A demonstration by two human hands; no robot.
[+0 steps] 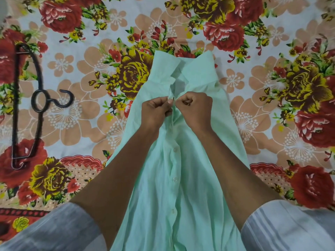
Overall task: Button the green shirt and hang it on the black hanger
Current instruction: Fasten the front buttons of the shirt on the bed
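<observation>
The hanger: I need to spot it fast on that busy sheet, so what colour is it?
Black, seen in the head view: the hanger.

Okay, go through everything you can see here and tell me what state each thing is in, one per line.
Shirt: flat on the bedsheet, lower buttons done, collar open.
Hanger: lying on the sheet, left of the shirt, unused.
Left hand: pinching the shirt's front edge near the collar.
Right hand: pinching the opposite edge.
Bedsheet: spread out flat.

light: soft, even, moderately bright | shadows: faint | glare: none | focus: slightly soft | edges: wide-angle bowing, blurred corners
</observation>
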